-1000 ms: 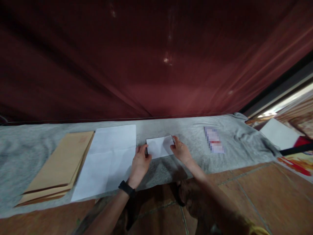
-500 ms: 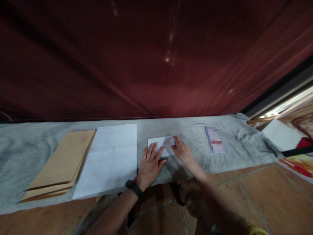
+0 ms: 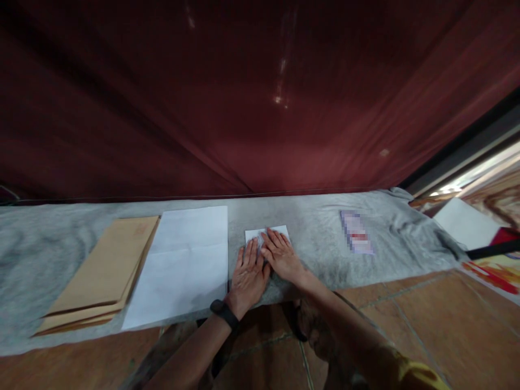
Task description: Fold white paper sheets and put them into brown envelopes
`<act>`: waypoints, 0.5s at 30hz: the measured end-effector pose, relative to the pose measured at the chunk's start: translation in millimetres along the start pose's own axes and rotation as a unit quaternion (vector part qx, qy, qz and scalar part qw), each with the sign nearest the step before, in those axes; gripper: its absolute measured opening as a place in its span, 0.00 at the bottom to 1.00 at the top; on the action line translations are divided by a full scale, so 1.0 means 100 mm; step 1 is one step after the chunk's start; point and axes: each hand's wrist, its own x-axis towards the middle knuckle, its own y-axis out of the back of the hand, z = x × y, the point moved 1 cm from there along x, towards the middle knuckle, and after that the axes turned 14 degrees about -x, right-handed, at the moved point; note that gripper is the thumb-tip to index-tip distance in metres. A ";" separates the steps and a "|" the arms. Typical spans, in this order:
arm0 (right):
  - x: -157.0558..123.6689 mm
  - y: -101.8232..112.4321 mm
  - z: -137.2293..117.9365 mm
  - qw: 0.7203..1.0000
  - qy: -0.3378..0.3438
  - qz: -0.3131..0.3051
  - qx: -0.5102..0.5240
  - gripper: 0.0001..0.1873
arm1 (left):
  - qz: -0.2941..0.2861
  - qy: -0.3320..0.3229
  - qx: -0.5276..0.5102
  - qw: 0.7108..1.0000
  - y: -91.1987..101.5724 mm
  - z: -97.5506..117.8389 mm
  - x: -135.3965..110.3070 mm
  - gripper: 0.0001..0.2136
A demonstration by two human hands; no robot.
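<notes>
A small folded white paper [image 3: 255, 234] lies on the grey cloth [image 3: 317, 227] in front of me. My left hand [image 3: 248, 276] rests flat on its lower left part, fingers stretched out. On its right part lies my right hand [image 3: 283, 257], also flat, with its fingertips close beside those of the left. Between them the hands hide most of the folded paper. Left of my hands is a larger white sheet [image 3: 184, 260] with a faint crease across it.
Several brown envelopes [image 3: 101, 260] are stacked at the left, partly under the white sheet's edge or beside it. A purple blurred slip [image 3: 357, 233] lies to the right. Behind the cloth hangs a dark red curtain [image 3: 244, 108]. Tiled floor [image 3: 422, 314] shows in front.
My right hand has moved left from the paper's right edge and now lies flat on it beside my left hand. The left hand stays nearly in place.
</notes>
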 end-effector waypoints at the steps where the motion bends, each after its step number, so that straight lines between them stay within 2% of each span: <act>1: -0.01 -0.02 0.02 1.000 -0.002 0.005 -0.008 0.27 | 0.008 0.001 -0.002 1.000 0.00 -0.02 -0.02 0.27; 7: -0.06 -0.07 0.15 0.999 -0.006 0.015 -0.045 0.30 | 0.034 0.025 -0.009 0.999 -0.01 -0.13 -0.07 0.29; 15: -0.16 -0.06 0.46 0.993 -0.075 -0.003 -0.092 0.37 | 0.018 0.040 0.004 0.999 0.04 -0.13 -0.07 0.30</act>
